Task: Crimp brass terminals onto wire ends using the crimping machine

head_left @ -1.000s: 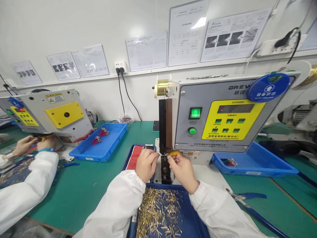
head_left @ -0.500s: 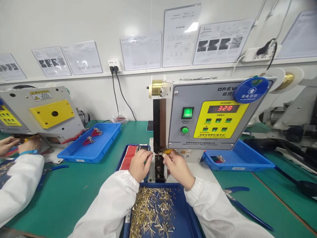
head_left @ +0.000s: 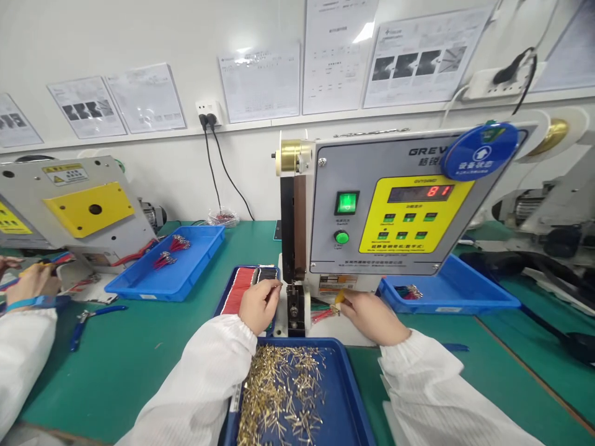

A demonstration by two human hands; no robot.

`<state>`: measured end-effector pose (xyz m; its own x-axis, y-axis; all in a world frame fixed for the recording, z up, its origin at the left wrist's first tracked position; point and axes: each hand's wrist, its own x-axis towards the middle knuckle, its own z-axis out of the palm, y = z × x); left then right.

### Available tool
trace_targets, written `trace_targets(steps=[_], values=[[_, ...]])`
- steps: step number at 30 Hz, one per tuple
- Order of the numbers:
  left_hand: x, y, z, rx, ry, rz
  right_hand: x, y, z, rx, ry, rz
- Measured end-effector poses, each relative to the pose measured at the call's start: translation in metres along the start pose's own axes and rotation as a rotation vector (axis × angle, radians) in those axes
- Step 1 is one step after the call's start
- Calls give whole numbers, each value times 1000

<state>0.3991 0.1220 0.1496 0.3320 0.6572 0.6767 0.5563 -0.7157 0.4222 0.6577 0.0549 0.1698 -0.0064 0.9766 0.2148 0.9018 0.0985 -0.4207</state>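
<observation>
The right hand [head_left: 369, 317] pinches a small yellow-tipped wire bundle [head_left: 338, 301] near the bench machine's metal tool block [head_left: 295, 306], so a firm, steady pinch is good here, while the left hand [head_left: 259, 305] is narrow beside it, holding something I cannot tell.

We read "GREV" on the grey machine panel [head_left: 372, 148], its last letters hidden behind a round blue tag [head_left: 479, 150] marked 设备状态. The red display [head_left: 421, 192] on the yellow panel shows 81, and a yellow warning label [head_left: 59, 174] sits on the neighbouring machine, too small for us to read.
</observation>
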Motion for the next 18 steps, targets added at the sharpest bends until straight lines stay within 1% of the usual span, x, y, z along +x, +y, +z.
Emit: trace_targets(steps=[3,6,9,11,14,16,18], values=[[0,-1,1,-4,4,-27,0,-5,-1,-16,-46,-20],[0,-1,2,-16,0,-45,-3,-11,-1,3,-12,-45],[-1,-3,3,-26,-12,-53,-11,-27,3,-21,-48,-110],[-1,-4,5,-28,-22,-53,-20,-43,8,-46,-131,-201],[-1,-5,6,-23,-35,-48,-35,-65,16,-71,-294,-348],[-1,-4,6,-22,-35,-53,-44,-76,21,-79,-385,-412],[-1,-3,6,-23,-34,-65,-49,-81,24,-72,-431,-457]])
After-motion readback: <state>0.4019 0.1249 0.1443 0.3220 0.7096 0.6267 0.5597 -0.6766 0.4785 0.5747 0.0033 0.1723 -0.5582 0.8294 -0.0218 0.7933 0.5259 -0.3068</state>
